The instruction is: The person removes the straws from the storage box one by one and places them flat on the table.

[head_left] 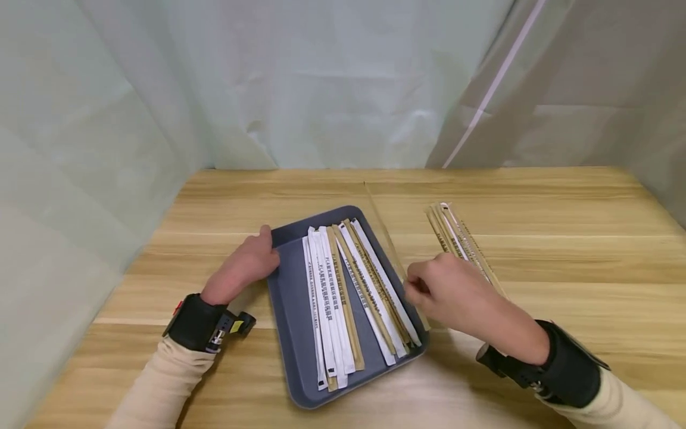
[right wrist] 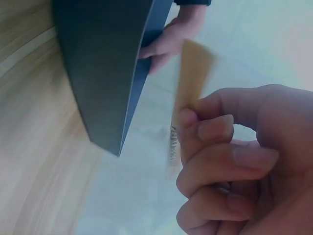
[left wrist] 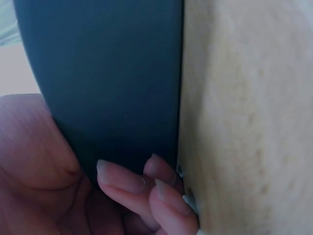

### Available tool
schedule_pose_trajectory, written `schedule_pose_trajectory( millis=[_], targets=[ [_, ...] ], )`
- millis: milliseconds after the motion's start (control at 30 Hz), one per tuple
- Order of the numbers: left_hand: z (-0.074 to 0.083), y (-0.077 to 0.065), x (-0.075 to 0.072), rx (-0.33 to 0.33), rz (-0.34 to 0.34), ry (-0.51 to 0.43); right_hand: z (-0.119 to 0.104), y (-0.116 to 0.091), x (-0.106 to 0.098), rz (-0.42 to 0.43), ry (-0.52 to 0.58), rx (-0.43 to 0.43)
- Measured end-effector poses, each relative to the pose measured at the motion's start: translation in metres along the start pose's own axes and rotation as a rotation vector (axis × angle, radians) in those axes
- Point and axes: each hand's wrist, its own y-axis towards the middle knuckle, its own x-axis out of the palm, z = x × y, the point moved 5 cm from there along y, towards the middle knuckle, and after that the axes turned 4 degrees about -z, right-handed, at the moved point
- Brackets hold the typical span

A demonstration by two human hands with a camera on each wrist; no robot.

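Note:
My left hand (head_left: 241, 263) grips the upper left side of a dark grey tray (head_left: 289, 316), thumb over the rim; in the left wrist view its fingertips (left wrist: 166, 196) curl against the tray's outer wall. My right hand (head_left: 455, 292) pinches a long brown paper-wrapped straw (head_left: 382, 226) between thumb and forefinger, just off the tray's right edge. One end of this wrapper (right wrist: 190, 78) shows blurred in the right wrist view. Inside the tray lie several white wrapped straws (head_left: 327, 298) and brown wrapped straws (head_left: 348, 316), roughly lengthwise, with printed lettering.
Right of the tray, a small bunch of wrapped straws (head_left: 455, 232), brown and white, lies on the wooden table (head_left: 579, 268), partly hidden by my right hand. Pale curtain sheeting (head_left: 343, 89) stands behind the table and along both sides.

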Motion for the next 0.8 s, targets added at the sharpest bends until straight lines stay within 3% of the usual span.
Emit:
schedule_pose_trajectory(
  millis=[433, 800],
  targets=[
    [0.001, -0.001, -0.002, 0.032, -0.006, 0.01, 0.027, -0.02, -0.007, -0.029, 0.065, 0.035],
    [0.0, 0.001, 0.0, 0.045, 0.002, 0.01, 0.046, -0.034, -0.012, -0.056, 0.051, 0.102]
  ],
)
